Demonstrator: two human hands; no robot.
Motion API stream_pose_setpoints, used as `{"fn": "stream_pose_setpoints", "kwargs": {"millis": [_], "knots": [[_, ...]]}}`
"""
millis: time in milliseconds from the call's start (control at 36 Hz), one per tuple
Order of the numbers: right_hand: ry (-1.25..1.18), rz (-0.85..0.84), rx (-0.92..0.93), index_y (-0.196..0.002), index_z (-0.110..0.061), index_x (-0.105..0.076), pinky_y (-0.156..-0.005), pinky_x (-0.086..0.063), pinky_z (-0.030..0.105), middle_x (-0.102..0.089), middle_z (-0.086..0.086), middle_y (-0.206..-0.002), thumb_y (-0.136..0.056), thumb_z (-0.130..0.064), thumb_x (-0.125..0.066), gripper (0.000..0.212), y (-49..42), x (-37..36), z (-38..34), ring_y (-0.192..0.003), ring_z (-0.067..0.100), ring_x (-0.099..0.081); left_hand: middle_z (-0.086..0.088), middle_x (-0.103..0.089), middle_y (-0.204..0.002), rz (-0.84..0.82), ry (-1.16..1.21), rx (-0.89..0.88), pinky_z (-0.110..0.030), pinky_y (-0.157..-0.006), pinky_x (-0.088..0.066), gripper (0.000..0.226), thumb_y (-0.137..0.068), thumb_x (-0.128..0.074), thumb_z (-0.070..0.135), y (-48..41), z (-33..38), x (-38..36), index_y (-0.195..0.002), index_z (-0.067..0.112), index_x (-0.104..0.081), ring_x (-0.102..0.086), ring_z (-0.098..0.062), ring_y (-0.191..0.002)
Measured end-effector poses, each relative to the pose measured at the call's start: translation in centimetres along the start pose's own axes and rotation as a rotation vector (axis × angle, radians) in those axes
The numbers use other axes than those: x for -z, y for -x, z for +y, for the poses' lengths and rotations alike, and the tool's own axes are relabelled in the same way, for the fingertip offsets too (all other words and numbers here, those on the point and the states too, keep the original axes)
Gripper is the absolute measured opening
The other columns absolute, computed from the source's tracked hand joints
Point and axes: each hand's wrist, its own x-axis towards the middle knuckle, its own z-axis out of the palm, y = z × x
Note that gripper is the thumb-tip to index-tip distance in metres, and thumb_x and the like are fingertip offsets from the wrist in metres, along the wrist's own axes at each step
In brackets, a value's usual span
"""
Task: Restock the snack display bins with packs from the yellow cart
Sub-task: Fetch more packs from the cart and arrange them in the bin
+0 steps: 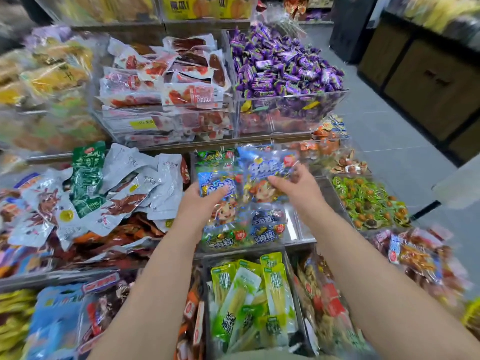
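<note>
As left hand, right hand grip blue packs, purple sweets, probably, behind.

"80" on yellow price tag

Bare forearms, left hand and right hand; khaki garment at bottom edge.
</note>
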Motion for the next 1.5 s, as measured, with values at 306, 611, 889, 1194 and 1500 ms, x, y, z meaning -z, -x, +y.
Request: {"fn": "stream_pose_setpoints", "kwargs": {"millis": [306, 611, 889, 1194, 1500], "knots": [[0.48, 0.062, 0.076, -0.133, -0.007, -0.034, -0.084, -0.043, 0.033, -0.055, 0.013, -0.125, -0.087, -0.023, -0.067, 0.059, -2.9, -3.3, 1.2, -0.112, 0.03, -0.055, 0.0, -0.045, -0.145, 0.194, 0.071, 0.044, -0.032, -0.095, -0.033, 0.062, -0.086, -0.07, 0.032, -0.5, -1.2, 0.9, -0.139, 0.018, -0.043, -0.046, -0.021, -0.126], [0.915, 0.175, 0.44, -0.144, -0.025, -0.017, -0.112, -0.009, 0.047, -0.021, 0.024, -0.148, -0.076, -0.001, -0.059, 0.084, -2.0, -5.9, 6.5, -0.137, 0.041, -0.019, -0.003, -0.069, -0.112, 0.169, 0.075, 0.072, -0.04, -0.087, -0.051, 0.023, -0.087, -0.068, 0.026, -0.1, -0.6, 1.5, -0.109, 0.023, -0.064, -0.063, -0.023, -0.106], [0.842, -0.217, 0.54, -0.128, -0.021, -0.05, -0.076, -0.046, 0.032, -0.051, 0.004, -0.12, -0.088, -0.007, -0.061, 0.044, -5.9, -4.6, 5.9, -0.101, 0.023, -0.052, -0.006, -0.064, -0.125, 0.031, 0.284, 0.047, -0.053, -0.107, -0.039, 0.046, -0.085, -0.071, 0.021, -0.4, 0.5, 1.0, -0.128, 0.016, -0.056, -0.056, -0.027, -0.121], [0.336, -0.262, 0.144, -0.089, -0.024, -0.058, -0.062, -0.04, 0.017, -0.057, -0.01, -0.079, -0.085, -0.019, -0.067, 0.011, -6.4, -3.8, 4.2, -0.073, 0.008, -0.055, -0.003, -0.065, -0.124, 0.001, 0.251, 0.115, -0.044, -0.108, -0.039, 0.026, -0.095, -0.058, 0.016, -0.7, 0.0, 0.0, -0.12, 0.015, -0.059, -0.054, -0.021, -0.123], [-0.067, -0.386, -0.139, -0.114, -0.017, -0.053, -0.09, -0.047, 0.049, -0.057, 0.014, -0.119, -0.073, -0.021, -0.079, 0.048, -3.6, -0.1, 1.0, -0.101, 0.031, -0.059, 0.031, -0.058, -0.095, -0.139, -0.047, -0.057, -0.006, -0.065, -0.044, 0.012, -0.093, -0.06, 0.031, -1.3, 0.1, -4.6, -0.097, 0.041, -0.056, -0.057, 0.022, -0.081]]}}
